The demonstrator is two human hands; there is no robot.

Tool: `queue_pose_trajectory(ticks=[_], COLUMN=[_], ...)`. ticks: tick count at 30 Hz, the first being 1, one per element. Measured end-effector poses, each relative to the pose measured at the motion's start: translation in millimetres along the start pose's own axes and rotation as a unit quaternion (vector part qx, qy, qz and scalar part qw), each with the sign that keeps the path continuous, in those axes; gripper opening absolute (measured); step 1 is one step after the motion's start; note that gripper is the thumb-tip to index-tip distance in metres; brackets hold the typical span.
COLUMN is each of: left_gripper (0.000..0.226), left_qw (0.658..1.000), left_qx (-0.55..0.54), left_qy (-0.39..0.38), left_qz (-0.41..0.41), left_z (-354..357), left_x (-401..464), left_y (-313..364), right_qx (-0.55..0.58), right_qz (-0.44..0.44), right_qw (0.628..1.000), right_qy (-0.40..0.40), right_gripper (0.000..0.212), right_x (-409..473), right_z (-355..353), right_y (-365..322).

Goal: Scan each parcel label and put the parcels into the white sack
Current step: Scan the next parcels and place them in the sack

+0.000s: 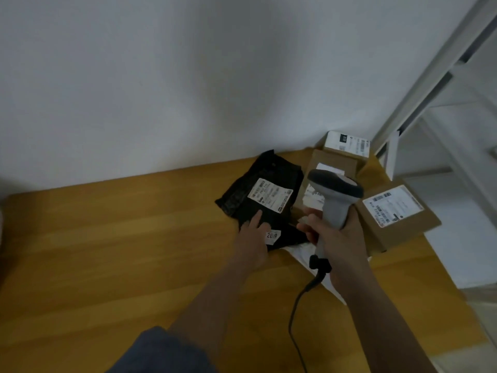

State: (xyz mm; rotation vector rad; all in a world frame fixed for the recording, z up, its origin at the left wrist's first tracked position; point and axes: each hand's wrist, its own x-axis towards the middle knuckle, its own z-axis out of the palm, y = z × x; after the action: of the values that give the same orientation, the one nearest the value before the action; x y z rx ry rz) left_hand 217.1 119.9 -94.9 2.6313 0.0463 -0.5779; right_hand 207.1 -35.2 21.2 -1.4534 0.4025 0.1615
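A black poly-mailer parcel (265, 200) is seen lying flat on the wooden table (121, 238), right of centre in the frame, with its white shipping label (269, 195) turned up and a small white sticker (272, 236) near its lower edge. It is judged to be light, soft and floppy, with a slick film skin that is likely to slide; it would best be pinched at an edge or corner, or scooped from beneath, so that the label is kept flat and uncovered for the scan. The left hand (254, 243) is laid on the lower part of the parcel, its fingers extended and pressing the film down, nothing being clutched. A grey handheld scanner (334, 203) is gripped by the right hand (338, 238) just to the right of the parcel, fingers wrapped round the handle and the head held above the table; its black cable (298, 305) is trailed down toward the bottom of the frame. Something white (304, 254) is partly hidden beneath the right hand; whether it is the sack cannot be told. Three cardboard boxes are grouped toward the right: one (330, 162) directly behind the scanner, one (395, 211) at the right edge of the table, one (347, 144) in the far corner against the wall, each with a label
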Motion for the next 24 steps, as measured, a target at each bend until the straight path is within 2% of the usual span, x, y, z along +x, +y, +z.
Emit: queue_pose_trajectory(ticks=[2, 4, 8, 11, 14, 17, 19, 22, 24], left_gripper=[0.047, 0.055, 0.072, 0.073, 0.062, 0.046, 0.037, 0.071, 0.085], left_qw=[0.996, 0.991, 0.986, 0.98, 0.992, 0.998, 0.993, 0.986, 0.984], left_qx=[0.085, 0.131, 0.163, 0.194, 0.127, 0.028, 0.07, 0.139, 0.157], left_qy=[0.001, -0.009, -0.027, -0.045, -0.03, 0.008, 0.013, -0.018, -0.032], left_qz=[0.006, 0.017, 0.022, 0.003, 0.0, 0.053, 0.098, 0.093, 0.078], left_z=[7, 15, 23, 16, 4, -7, -4, 10, 17], left_x=[17, 28, 27, 14, 7, 11, 22, 44, 53], left_y=[-7, -17, -36, -54, -61, -48, -38, -35, -39], right_qx=[-0.006, -0.008, -0.02, -0.023, -0.033, -0.043, -0.056, -0.084, -0.092], right_qz=[0.0, 0.003, 0.013, 0.018, 0.015, 0.007, -0.003, -0.018, -0.02], right_qw=[1.0, 1.0, 1.0, 1.0, 0.999, 0.999, 0.998, 0.996, 0.995], right_qy=[0.0, 0.0, 0.003, 0.004, 0.0, -0.011, -0.02, -0.028, -0.034], right_gripper=[0.036, 0.034, 0.027, 0.027, 0.028, 0.029, 0.03, 0.028, 0.029], right_x=[3, 5, 2, -2, -4, -6, -7, -7, -6], right_z=[2, 3, 6, 14, 26, 36, 38, 35, 30], right_y=[6, 13, 22, 19, 15, 14, 18, 26, 31])
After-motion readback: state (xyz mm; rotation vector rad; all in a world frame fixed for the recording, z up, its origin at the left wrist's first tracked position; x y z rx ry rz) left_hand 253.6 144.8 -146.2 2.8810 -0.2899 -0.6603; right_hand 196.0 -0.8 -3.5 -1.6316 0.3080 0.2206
